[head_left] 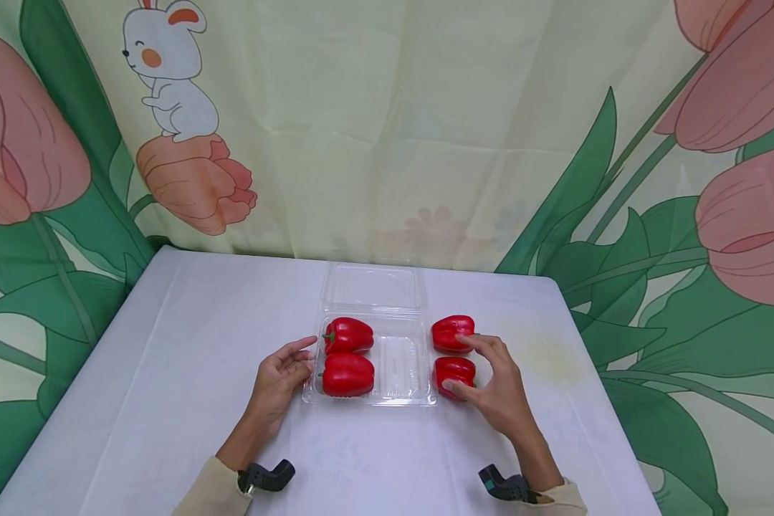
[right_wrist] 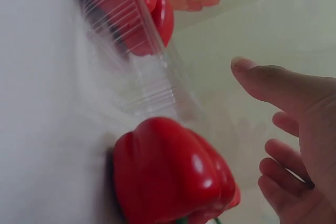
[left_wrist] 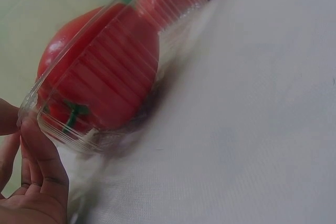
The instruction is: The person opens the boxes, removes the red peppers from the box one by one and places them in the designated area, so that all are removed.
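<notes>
A clear plastic clamshell container [head_left: 400, 365] lies with its lid [head_left: 370, 287] folded back. Two red bell peppers, one at the back [head_left: 350, 335] and one at the front [head_left: 348, 375], sit in its left half. My left hand [head_left: 279, 376] pinches the container's left rim between thumb and fingers, as the left wrist view shows. Two more bell peppers, a back one [head_left: 450, 332] and a front one [head_left: 453, 375], lie right of the container. Over these hovers my right hand [head_left: 499, 387], thumb and fingers spread; in the right wrist view it is apart from the near pepper [right_wrist: 170, 174].
A white cloth covers the table [head_left: 168, 373]. Behind it hangs a curtain [head_left: 458, 107] printed with tulips and a rabbit. A dark wrist device [head_left: 267, 476] is on the left wrist, another [head_left: 506, 484] on the right.
</notes>
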Motion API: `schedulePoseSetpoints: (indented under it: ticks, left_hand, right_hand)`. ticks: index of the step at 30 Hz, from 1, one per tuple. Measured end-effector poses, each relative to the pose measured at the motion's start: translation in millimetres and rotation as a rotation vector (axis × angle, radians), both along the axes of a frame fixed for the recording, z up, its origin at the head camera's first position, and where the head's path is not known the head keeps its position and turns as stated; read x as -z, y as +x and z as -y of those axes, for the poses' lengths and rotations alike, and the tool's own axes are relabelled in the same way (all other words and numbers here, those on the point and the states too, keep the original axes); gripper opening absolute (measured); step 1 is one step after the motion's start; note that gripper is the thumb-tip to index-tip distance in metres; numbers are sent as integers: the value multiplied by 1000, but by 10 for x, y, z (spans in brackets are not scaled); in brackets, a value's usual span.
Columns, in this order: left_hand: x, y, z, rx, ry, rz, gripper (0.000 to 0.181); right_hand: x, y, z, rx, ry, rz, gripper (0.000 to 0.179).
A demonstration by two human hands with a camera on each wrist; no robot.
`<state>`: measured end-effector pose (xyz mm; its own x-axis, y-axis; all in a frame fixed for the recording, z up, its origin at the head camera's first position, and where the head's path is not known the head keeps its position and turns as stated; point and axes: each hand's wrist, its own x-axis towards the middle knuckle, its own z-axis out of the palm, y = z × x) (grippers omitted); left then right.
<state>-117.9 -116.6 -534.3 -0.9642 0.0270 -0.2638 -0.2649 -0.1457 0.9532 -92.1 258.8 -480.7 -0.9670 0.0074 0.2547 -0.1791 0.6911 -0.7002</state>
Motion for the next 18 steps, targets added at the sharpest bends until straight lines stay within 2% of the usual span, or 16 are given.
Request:
schedulePoseSetpoints:
  ticks: [8, 18]
  left_hand:
    - [3, -1, -9, -4, -5, 7, 52]
    - [9, -1, -3, 4, -8, 4, 52]
  right_hand:
    - [-131, 3, 180, -38, -47, -32, 86]
    - [-140, -21, 443, -83, -100, -26, 87]
